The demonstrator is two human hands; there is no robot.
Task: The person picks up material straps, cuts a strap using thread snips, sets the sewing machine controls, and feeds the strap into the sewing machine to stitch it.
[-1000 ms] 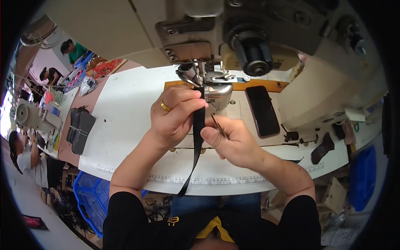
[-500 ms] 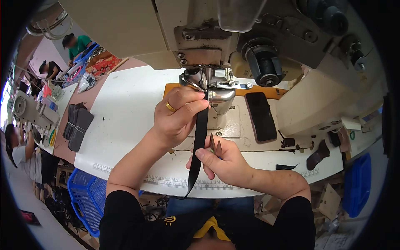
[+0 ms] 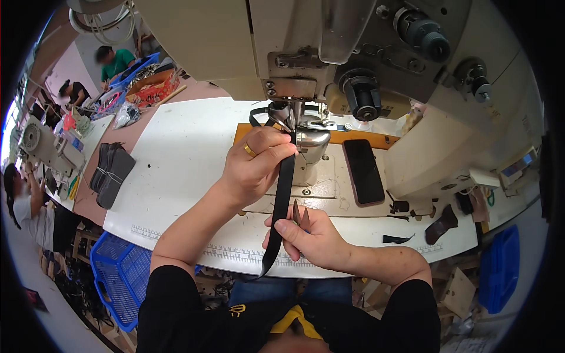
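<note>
A long black strap runs from a metal guide under the sewing machine's head down past the table's front edge. My left hand pinches it between thumb and fingers just in front of the guide, beside the shiny rounded machine bed. Lower down, my right hand is closed around a pair of thread snips, with their pointed blades sticking up. The thumb and fingers of that hand also lie against the strap. More black strap loops behind the guide.
The sewing machine overhangs the white table. A dark phone lies right of the bed. Tied grey pieces rest at left. Dark scraps lie at right. A blue basket stands below. Other people work at far left.
The view has shifted slightly, so the machine sits a little lower and the strap loop behind the guide shows more. Both hands keep nearly the same hold on the strap and snips.
</note>
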